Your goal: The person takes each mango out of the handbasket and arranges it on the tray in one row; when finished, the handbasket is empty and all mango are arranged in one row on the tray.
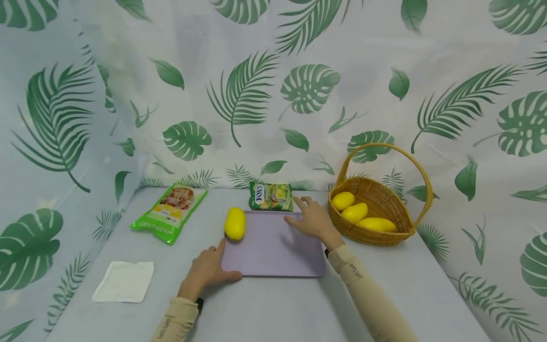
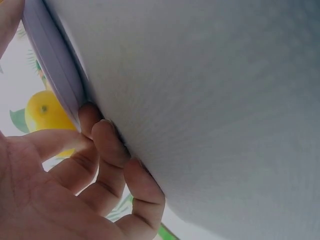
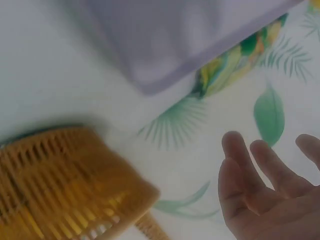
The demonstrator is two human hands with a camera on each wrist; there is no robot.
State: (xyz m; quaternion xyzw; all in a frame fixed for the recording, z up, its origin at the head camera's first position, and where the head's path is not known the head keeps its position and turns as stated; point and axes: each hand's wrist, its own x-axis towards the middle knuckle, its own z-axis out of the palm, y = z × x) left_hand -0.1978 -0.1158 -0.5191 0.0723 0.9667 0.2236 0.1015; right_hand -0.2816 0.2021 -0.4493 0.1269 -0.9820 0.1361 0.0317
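Note:
A shallow purple tray [image 1: 273, 251] lies on the table, with an oblong yellow fruit [image 1: 235, 223] at its far left corner. At the near left corner, my left hand [image 1: 208, 268] holds the tray, thumb along the front edge and index finger up the left side. The left wrist view shows the curled fingers [image 2: 142, 180] of that hand down at the table surface beside the tray's edge. My right hand [image 1: 313, 219] hovers over the tray's far right part, fingers spread and holding nothing. Just behind the tray is a green FOX'S candy bag [image 1: 271, 196].
To the right stands a wicker basket [image 1: 376, 240] with a tall handle and several yellow fruits [image 1: 354, 212] inside. A green and white food packet [image 1: 171, 213] lies at the back left. A flat white packet [image 1: 124, 281] is at the front left. Leaf-patterned cloth walls surround the table.

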